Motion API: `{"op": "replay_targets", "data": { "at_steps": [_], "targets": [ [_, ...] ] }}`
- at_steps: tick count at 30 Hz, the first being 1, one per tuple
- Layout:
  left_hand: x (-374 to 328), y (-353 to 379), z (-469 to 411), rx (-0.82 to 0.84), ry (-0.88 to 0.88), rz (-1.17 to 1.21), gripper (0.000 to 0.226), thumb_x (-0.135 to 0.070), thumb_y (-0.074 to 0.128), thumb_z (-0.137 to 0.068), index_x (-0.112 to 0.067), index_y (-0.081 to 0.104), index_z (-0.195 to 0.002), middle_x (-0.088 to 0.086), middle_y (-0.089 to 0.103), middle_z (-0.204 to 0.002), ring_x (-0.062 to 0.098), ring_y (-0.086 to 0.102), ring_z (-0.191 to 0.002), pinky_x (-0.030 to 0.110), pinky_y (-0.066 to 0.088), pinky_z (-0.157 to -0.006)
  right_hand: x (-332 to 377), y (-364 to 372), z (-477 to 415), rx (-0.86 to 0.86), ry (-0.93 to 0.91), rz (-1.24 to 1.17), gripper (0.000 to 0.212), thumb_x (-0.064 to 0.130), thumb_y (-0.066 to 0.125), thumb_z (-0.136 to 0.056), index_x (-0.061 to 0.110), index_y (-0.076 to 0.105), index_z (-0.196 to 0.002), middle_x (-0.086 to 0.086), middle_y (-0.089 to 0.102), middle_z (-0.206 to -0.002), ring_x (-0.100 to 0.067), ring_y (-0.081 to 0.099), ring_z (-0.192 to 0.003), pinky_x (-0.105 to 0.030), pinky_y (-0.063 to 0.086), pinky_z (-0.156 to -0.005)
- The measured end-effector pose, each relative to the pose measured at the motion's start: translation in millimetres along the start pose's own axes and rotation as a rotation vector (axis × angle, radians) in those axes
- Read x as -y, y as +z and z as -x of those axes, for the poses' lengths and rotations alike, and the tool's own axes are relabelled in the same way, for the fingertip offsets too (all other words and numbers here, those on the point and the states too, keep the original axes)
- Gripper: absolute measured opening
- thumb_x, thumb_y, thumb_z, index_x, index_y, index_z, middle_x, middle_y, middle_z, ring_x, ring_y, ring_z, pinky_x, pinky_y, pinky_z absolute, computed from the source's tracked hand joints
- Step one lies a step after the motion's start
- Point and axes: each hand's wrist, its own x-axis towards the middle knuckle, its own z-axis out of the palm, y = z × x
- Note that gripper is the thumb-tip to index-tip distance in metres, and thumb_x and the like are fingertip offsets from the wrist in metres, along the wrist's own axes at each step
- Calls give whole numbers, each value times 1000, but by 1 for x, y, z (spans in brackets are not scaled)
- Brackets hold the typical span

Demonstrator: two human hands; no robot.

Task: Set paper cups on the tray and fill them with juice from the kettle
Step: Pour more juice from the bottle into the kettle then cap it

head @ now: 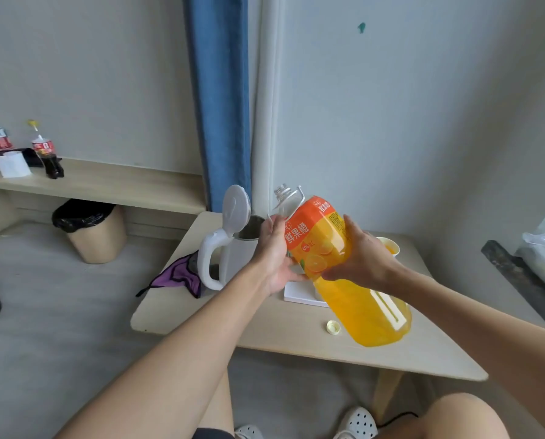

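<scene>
Now gripping the bottle [325, 248] two-handed above the table [201, 312]. Left hand [274, 255] cupped against the label's left side, thumb up, fingers curled underneath. Right hand [363, 258] clamped over the right side, fingers wrapped round the underside.

Holding it slanted, long axis running from the juice-filled base, low and near-right, up to the open neck [283, 193], high and far-left. Aiming that neck toward the kettle [236, 248], just beside the left hand, lid [236, 207] flipped up, mouth open.

Probably about to tip further left and pour. Calls for bringing the neck over the kettle's mouth without knocking the raised lid close by.

Elsewhere:
- cap [333, 327] loose on the table under the base
- cup [390, 247] holding juice behind the right hand, whether on the tray impossible to tell
- white tray [296, 296] mostly hidden beneath the bottle
- purple cloth [179, 277] left of the kettle
</scene>
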Motion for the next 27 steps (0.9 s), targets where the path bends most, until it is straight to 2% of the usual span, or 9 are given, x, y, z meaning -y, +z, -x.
{"op": "replay_targets", "data": {
  "at_steps": [2,4,6,9,15,18,21,25,27],
  "targets": [
    [6,-1,-6,-16,-13,25,38,-60,38,-107,-43,35,-141,9,59,-140,42,65,-120,79,47,-92,1,0,-2,26,9,55,132,44,90,-58,21,5,-156,-12,54,-134,-32,53,-117,-40,46,-91],
    [12,-4,-11,-39,-31,58,32,-60,39,-107,-46,37,-135,9,59,-140,42,64,-120,78,49,-90,4,2,-4,63,12,107,132,45,90,-59,22,3,-156,-11,56,-131,-31,56,-113,-39,48,-86],
    [21,-9,-19,-44,-87,84,40,-65,41,-104,-40,41,-136,12,60,-139,43,65,-118,77,50,-88,7,2,-6,110,20,148,130,44,90,-60,21,5,-155,-9,56,-131,-30,56,-112,-36,47,-82],
    [32,-17,-30,-57,-183,112,60,-69,41,-102,-27,46,-144,18,62,-138,44,65,-117,70,56,-79,13,1,-9,174,31,201,125,41,90,-62,19,9,-155,-7,53,-137,-29,53,-120,-32,45,-83],
    [35,-25,-35,-10,-245,160,67,-71,44,-99,-16,57,-135,22,61,-139,46,61,-123,66,54,-84,22,2,-20,255,27,294,121,43,90,-60,19,17,-153,-7,55,-134,-28,55,-119,-35,50,-87],
    [39,-29,-39,-4,-264,199,73,-74,44,-97,-16,56,-139,23,60,-141,48,59,-127,65,54,-82,29,1,-25,308,29,334,118,41,90,-63,18,17,-153,-8,55,-134,-29,55,-119,-35,50,-88],
    [42,-33,-42,2,-276,237,73,-71,42,-99,-14,56,-142,24,61,-140,48,59,-127,67,51,-88,35,1,-30,329,22,373,115,40,90,-63,17,19,-150,-8,55,-133,-29,55,-117,-35,50,-87],
    [42,-37,-45,19,-289,255,74,-72,44,-98,-15,56,-142,25,61,-141,48,58,-129,72,43,-107,42,2,-34,337,28,412,116,41,90,-63,17,18,-151,-9,54,-134,-29,54,-118,-35,49,-89],
    [41,-38,-47,27,-290,248,75,-73,45,-97,-16,56,-143,24,61,-141,48,57,-130,73,41,-109,43,2,-36,343,31,413,115,41,91,-60,18,21,-149,-8,56,-130,-29,55,-116,-37,52,-90]
  ]
}}
